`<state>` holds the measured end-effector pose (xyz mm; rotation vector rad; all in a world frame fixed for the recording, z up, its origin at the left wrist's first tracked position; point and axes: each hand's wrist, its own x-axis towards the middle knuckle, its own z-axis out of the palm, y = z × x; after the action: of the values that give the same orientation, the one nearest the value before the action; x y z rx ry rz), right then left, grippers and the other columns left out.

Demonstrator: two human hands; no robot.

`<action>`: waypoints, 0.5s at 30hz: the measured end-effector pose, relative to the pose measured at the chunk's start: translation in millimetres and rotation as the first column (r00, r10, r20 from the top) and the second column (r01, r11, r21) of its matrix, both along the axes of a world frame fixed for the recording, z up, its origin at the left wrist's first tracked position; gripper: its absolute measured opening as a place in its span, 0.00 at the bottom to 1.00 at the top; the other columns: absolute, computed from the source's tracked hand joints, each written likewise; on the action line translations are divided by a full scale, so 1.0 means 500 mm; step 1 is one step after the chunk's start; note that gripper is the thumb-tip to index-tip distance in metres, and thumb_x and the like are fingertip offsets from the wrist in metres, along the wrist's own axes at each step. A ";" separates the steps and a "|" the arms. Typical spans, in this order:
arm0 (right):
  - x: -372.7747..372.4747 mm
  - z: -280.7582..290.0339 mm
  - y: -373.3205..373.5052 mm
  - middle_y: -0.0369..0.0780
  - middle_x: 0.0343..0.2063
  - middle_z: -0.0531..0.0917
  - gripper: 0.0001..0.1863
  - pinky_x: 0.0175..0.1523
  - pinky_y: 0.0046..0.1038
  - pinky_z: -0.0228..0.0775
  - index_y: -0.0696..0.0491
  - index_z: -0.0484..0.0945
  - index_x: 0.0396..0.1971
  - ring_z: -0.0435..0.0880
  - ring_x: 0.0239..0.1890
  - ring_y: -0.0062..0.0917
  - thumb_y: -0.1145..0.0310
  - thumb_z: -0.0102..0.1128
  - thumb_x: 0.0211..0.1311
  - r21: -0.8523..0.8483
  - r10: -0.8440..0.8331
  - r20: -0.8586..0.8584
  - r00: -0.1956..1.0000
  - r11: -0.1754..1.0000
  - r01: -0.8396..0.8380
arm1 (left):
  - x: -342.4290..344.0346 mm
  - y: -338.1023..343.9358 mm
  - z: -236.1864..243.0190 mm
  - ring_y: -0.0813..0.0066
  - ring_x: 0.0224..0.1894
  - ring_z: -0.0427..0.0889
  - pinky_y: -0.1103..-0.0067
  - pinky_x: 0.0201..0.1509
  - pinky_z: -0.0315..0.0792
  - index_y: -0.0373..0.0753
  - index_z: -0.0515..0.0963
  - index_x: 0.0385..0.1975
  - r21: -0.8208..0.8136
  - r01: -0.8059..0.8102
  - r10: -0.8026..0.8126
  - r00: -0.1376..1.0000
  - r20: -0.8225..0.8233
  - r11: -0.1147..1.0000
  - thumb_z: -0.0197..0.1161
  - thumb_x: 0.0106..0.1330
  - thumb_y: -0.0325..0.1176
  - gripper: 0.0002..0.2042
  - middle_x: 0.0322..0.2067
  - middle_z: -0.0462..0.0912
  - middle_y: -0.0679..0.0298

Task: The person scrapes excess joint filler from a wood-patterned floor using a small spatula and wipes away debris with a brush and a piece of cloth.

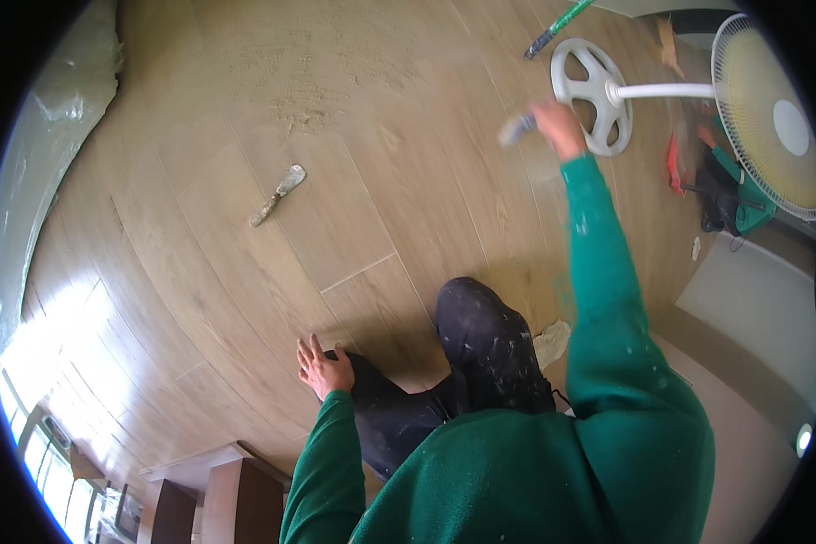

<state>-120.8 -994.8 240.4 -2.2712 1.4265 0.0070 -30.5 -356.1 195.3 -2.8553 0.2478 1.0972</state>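
Note:
My right arm stretches forward to the right, and my right hand [558,129] is closed on a short hand tool [517,130] with a grey-white end. Motion blurs it, so its exact kind cannot be made out. The tool is over the wood-look floor [444,208], beside the white fan base. My left hand [325,370] lies at my left knee with fingers spread and nothing in it. Farther ahead on the floor, apart from both hands, lies a putty knife [279,194] caked with pale residue. Beyond it is a patch of crumbly debris [308,113].
A white pedestal fan [771,118] stands at right on its round base [598,95]. Near it lie a green-handled tool [558,29] and a red object [675,165]. Another person in green [752,199] is behind the fan. Plastic sheeting [59,127] covers the left side; a brown cabinet [236,503] stands lower left.

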 end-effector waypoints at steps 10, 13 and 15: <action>0.384 -0.135 0.037 0.51 0.21 0.84 0.21 0.29 0.45 0.71 0.60 0.82 0.24 0.82 0.21 0.46 0.54 0.59 0.62 -0.166 -0.040 0.093 0.995 0.985 0.055 | -0.006 -0.007 -0.006 0.58 0.81 0.54 0.52 0.79 0.52 0.44 0.64 0.75 -0.051 0.022 -0.023 1.000 -0.020 0.998 0.62 0.71 0.48 0.34 0.79 0.55 0.55; 0.489 -0.057 -0.034 0.54 0.26 0.87 0.22 0.30 0.45 0.78 0.61 0.84 0.27 0.88 0.24 0.44 0.56 0.54 0.66 0.115 -0.229 0.332 0.915 0.973 0.202 | -0.019 -0.018 -0.020 0.57 0.81 0.54 0.52 0.79 0.52 0.44 0.64 0.75 -0.084 0.018 -0.020 1.000 -0.020 0.996 0.62 0.70 0.48 0.34 0.79 0.56 0.55; 0.456 -0.004 -0.015 0.54 0.27 0.88 0.23 0.30 0.43 0.79 0.62 0.84 0.26 0.88 0.23 0.41 0.56 0.54 0.67 0.162 -0.143 0.323 0.936 0.982 0.095 | -0.017 -0.006 -0.013 0.57 0.81 0.54 0.52 0.79 0.51 0.44 0.65 0.75 -0.075 -0.011 0.011 1.000 -0.007 0.997 0.62 0.70 0.48 0.34 0.79 0.56 0.55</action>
<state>107.1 -1002.0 238.6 -1.9533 1.3324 -0.2902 -39.0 -359.1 189.0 -2.9224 0.2799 1.1226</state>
